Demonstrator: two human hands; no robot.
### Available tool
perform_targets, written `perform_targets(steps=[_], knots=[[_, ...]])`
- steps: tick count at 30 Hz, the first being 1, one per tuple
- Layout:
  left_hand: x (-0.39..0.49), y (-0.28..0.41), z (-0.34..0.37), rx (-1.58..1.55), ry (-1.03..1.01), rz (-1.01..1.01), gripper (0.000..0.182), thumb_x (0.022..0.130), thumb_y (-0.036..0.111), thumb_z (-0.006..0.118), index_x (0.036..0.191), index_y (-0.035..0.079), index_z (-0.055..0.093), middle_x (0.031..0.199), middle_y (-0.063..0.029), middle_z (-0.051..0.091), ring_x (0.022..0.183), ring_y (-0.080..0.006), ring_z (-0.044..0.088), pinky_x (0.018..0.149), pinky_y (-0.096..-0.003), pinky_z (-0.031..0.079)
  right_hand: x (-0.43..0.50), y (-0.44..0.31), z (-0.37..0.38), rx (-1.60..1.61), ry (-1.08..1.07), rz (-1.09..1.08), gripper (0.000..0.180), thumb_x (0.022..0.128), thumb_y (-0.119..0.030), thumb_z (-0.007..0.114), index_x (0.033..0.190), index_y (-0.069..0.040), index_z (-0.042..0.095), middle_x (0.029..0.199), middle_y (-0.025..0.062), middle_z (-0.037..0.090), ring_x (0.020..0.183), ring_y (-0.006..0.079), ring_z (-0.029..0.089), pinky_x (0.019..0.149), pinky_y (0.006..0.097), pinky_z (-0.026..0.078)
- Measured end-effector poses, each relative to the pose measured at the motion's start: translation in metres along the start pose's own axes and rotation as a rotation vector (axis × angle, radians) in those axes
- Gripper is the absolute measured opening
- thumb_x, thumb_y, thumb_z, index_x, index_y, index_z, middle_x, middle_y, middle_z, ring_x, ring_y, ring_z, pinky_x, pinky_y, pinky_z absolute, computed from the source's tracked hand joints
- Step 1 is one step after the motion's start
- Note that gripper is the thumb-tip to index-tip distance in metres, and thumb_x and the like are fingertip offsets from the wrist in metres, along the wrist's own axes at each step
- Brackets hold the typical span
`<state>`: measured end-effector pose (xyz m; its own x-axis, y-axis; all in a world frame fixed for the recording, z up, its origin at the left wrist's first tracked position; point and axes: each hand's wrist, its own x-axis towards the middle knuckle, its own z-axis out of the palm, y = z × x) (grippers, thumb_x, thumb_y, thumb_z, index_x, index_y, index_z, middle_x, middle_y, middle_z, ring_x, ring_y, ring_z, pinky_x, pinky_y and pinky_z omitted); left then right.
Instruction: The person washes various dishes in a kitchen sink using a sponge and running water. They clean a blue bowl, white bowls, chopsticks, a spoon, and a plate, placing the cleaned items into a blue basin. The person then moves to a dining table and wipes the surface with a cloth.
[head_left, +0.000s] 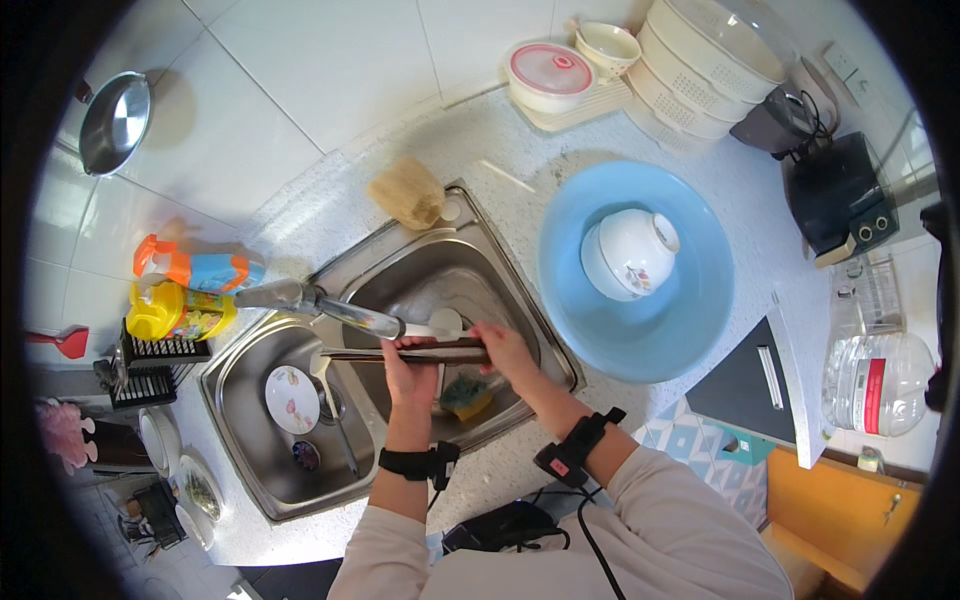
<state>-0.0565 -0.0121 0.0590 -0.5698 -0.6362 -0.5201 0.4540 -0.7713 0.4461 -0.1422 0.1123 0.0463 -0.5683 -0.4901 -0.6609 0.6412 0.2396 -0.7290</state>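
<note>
Over the right basin of a steel double sink (551, 367), my left hand (411, 375) and my right hand (506, 352) hold a bundle of dark chopsticks (450, 352) between them, one hand near each end. The faucet (360, 315) reaches over the bundle, and a stream of water falls close to my fingers. Below my hands a green and yellow sponge (466, 397) lies in the basin. In the left basin are a floral plate (292, 400), a small dark patterned dish (305, 455) and a long-handled light utensil (337, 420).
Right of the sink stands a blue plastic basin (697, 315) with white bowls (630, 253) in it. A tan sponge-like block (409, 193) lies behind the sink. A spray bottle (217, 270) and a yellow bottle (180, 311) stand at the left. Stacked white steamer baskets (697, 82) stand at the back right.
</note>
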Motion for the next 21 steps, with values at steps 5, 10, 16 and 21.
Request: perform_targets(steps=[5, 10, 16, 21], knots=[[0.005, 0.001, -0.003, -0.074, -0.04, -0.091, 0.033, 0.09, 0.036, 0.046, 0.105, 0.007, 0.051, 0.101, -0.0052, 0.056, 0.096, -0.0225, 0.052, 0.092, -0.0401, 0.039, 0.014, -0.007, 0.021, 0.349, 0.006, 0.084, 0.04, 0.088, -0.039, 0.047, 0.11, -0.007, 0.055, 0.105, 0.0072, 0.056, 0.1, 0.0163, 0.052, 0.086, 0.0315, 0.04], [0.008, 0.014, -0.002, 0.018, -0.085, -0.053, 0.03, 0.089, 0.026, 0.046, 0.11, 0.005, 0.05, 0.107, -0.008, 0.055, 0.104, -0.0233, 0.051, 0.096, -0.0418, 0.037, 0.016, -0.014, 0.027, 0.439, -0.238, -0.007, 0.027, 0.09, -0.023, 0.046, 0.105, -0.003, 0.055, 0.101, 0.0082, 0.058, 0.094, 0.0183, 0.056, 0.08, 0.0311, 0.046], [0.011, -0.001, -0.003, -0.047, -0.286, -0.115, 0.028, 0.081, 0.005, 0.055, 0.109, 0.008, 0.05, 0.108, -0.009, 0.055, 0.106, -0.024, 0.05, 0.099, -0.0431, 0.035, -0.002, -0.027, -0.009, 0.212, -0.255, 0.163, 0.028, 0.084, -0.02, 0.052, 0.102, 0.001, 0.057, 0.09, 0.0093, 0.061, 0.078, 0.0176, 0.061, 0.065, 0.0316, 0.05], [0.016, -0.017, -0.001, -0.013, -0.077, -0.081, 0.017, 0.092, 0.028, 0.048, 0.092, 0.011, 0.049, 0.087, -0.0041, 0.054, 0.083, -0.0203, 0.053, 0.083, -0.0364, 0.044, -0.011, -0.035, -0.01, -0.788, -0.173, -0.422, 0.036, 0.077, -0.028, 0.058, 0.101, -0.002, 0.06, 0.097, 0.0171, 0.061, 0.082, 0.0281, 0.062, 0.071, 0.0331, 0.05]])
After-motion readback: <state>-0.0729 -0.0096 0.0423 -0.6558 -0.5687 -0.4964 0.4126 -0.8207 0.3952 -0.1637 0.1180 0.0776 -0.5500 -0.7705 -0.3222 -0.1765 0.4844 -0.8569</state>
